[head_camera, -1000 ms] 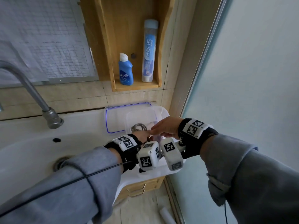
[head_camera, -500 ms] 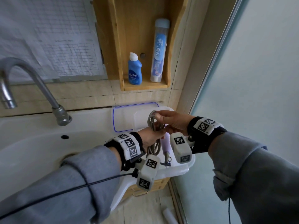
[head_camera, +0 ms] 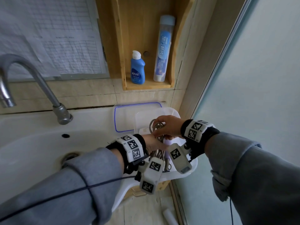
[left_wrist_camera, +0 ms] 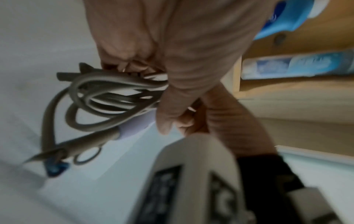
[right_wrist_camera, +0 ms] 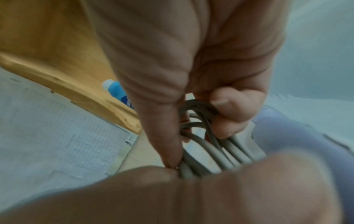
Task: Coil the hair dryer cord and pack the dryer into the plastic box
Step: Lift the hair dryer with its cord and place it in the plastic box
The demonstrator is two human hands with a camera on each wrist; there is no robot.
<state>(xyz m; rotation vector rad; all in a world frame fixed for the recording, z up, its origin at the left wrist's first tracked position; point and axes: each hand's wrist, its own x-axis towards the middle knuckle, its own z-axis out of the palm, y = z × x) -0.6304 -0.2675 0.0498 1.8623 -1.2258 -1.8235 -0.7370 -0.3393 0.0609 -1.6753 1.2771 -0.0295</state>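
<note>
The grey dryer cord [head_camera: 157, 133] is gathered into several loops above the clear plastic box [head_camera: 168, 112] on the sink's right corner. My left hand [head_camera: 155, 144] grips the middle of the cord bundle [left_wrist_camera: 107, 97] together with the lilac dryer handle [left_wrist_camera: 134, 125]. My right hand [head_camera: 167, 127] curls its fingers [right_wrist_camera: 229, 109] round the top loops of the cord [right_wrist_camera: 201, 136]. The lilac dryer body [right_wrist_camera: 287, 136] shows beside the cord. The cord's strain relief and hanging ring [left_wrist_camera: 86, 154] dangle below the bundle.
The box lid [head_camera: 129, 117] with a blue seal lies flat behind the box. A steel tap [head_camera: 40, 85] rises over the white basin [head_camera: 40, 143] at the left. A wooden shelf holds a blue bottle [head_camera: 137, 69] and a tall tube [head_camera: 164, 49]. A frosted glass door [head_camera: 259, 78] stands close on the right.
Both hands have lifted the coiled cord and dryer up from low over the box. The right hand has moved onto the top loops, while the left hand keeps gripping the bundle.
</note>
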